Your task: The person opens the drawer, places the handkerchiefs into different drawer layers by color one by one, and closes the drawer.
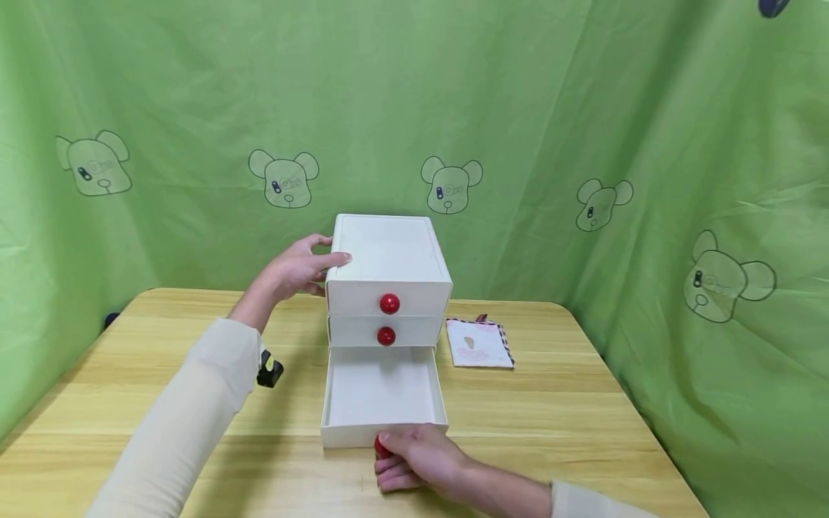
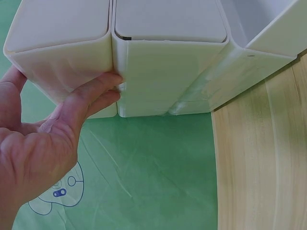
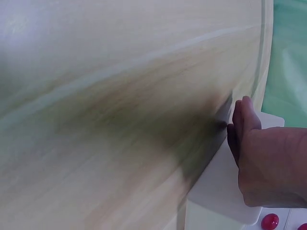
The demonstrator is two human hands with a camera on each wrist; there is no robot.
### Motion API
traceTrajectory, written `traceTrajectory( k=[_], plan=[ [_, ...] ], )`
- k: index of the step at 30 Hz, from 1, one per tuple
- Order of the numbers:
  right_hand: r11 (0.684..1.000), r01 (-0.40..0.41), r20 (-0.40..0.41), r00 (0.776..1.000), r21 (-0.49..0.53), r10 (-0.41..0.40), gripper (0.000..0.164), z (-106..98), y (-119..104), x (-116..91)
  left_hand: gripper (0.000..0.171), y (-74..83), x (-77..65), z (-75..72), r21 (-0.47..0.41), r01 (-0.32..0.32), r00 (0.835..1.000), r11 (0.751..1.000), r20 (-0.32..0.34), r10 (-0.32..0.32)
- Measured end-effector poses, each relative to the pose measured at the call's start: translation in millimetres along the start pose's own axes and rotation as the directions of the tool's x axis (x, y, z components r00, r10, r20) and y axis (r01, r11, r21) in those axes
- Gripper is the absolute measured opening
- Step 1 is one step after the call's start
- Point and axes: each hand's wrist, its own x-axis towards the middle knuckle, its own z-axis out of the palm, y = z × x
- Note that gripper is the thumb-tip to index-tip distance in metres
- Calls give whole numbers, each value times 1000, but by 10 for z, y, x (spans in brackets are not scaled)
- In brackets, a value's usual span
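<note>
A white three-drawer cabinet (image 1: 391, 252) stands at the back of the table, each drawer with a round red knob. The bottom drawer (image 1: 378, 388) is pulled out and its inside is bare. The top drawer (image 1: 356, 298) and middle drawer (image 1: 352, 331) are closed. My left hand (image 1: 301, 267) rests on the cabinet's upper left edge, thumb on top; in the left wrist view, its extended fingers (image 2: 98, 88) lie against the side wall. With thumb and fingers, my right hand (image 1: 424, 457) pinches the bottom drawer's knob (image 1: 381, 446), which is partly covered.
A small white cloth pad (image 1: 478, 344) with a checked edge lies to the right of the cabinet. A green curtain (image 1: 369, 108) with bear-head drawings hangs behind and around the wooden table (image 1: 544, 410). A black device (image 1: 269, 370) sits at the left wrist.
</note>
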Motion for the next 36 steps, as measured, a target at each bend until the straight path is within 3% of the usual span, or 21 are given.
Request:
traceTrajectory(
  k=[6, 11, 15, 18, 28, 36],
  plan=[
    [992, -21, 40, 999, -127, 26, 39, -60, -81, -43, 89, -5, -3, -4, 4, 0, 1000, 1000, 1, 0],
    [973, -6, 134, 990, -232, 38, 48, -152, -204, -115, 89, -7, -10, -6, 6, -3, 1000, 1000, 2, 3],
    [948, 1, 209, 975, -319, 70, 48, -299, -393, -174, 89, 2, -15, 3, 4, -2, 1000, 1000, 6, 2],
    [930, 27, 222, 973, -367, 59, 45, -421, -574, -198, 89, 0, -14, 3, 3, -2, 1000, 1000, 5, 2],
    [920, 187, 145, 979, -344, -144, 42, -890, -1026, -116, 89, -20, 2, -8, -7, -5, 1000, 1000, 11, 5],
    [929, 195, 11, 979, -315, -202, 40, -1286, -1247, 21, 88, -13, -8, -4, -13, -9, 1000, 1000, 3, 9]
  ],
)
